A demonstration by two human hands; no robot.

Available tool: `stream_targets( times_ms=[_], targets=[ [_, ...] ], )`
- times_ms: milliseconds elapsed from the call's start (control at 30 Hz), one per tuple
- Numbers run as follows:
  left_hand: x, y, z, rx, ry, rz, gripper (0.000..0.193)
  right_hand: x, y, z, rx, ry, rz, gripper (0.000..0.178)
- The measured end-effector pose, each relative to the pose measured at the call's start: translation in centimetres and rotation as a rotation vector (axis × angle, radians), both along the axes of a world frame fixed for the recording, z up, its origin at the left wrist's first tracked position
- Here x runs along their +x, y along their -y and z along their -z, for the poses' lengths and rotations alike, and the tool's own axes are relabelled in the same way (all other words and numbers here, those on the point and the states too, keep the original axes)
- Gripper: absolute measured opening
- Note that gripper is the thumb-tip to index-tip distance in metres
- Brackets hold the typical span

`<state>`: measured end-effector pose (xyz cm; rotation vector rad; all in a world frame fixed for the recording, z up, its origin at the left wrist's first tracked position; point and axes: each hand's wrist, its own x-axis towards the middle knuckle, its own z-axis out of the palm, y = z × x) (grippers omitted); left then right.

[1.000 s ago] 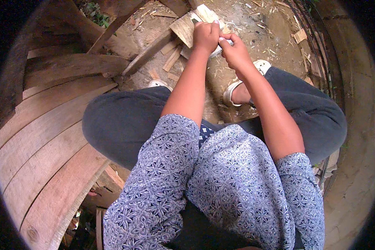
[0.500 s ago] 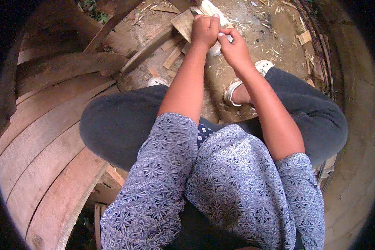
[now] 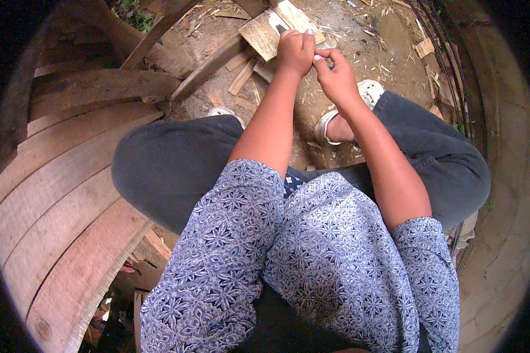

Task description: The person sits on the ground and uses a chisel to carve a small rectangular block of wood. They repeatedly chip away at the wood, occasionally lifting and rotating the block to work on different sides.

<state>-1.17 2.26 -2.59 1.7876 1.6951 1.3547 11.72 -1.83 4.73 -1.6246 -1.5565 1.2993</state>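
Both my hands are close together at the top middle of the view, arms stretched forward. My left hand (image 3: pixel 296 52) is closed, with the thumb along the top; a dark, narrow tip (image 3: pixel 281 28) sticks out beyond its fingers. The rest of that object is hidden in the fist, so its kind is unclear. Beside it, my right hand (image 3: pixel 337 75) pinches with thumb and forefinger close to the left hand; a small bluish-white bit shows at its fingers, too small to name. Just past the left hand lies a flat, pale wooden block (image 3: pixel 258 36).
Wood shavings and offcuts (image 3: pixel 241 76) litter the dirt floor (image 3: pixel 388 35) around my shoes (image 3: pixel 368 93). Curved wooden planks (image 3: pixel 70 235) run along the left side. A thick board (image 3: pixel 209 67) stands near the block. Dark cables (image 3: pixel 456 76) run along the right.
Both hands have shifted slightly right and toward me, staying together. More of the pale wooden block and the dark tip now shows beyond the left hand.
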Motion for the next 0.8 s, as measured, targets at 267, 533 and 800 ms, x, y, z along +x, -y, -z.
stream_targets(
  times_ms=[267,533,800],
  targets=[
    [-1.1,-0.2,-1.5,-0.031,0.04,0.065,0.05,-1.2,-0.1,-0.2,0.026,0.039,0.006,0.028],
    [-3.1,-2.2,-0.5,-0.037,-0.07,0.083,0.05,-2.7,-1.7,0.3,0.029,-0.027,0.013,0.028],
    [-0.2,-0.7,-1.0,-0.089,-0.004,0.015,0.05,-0.2,-1.0,0.0,-0.088,-0.035,0.013,0.029]
  ],
)
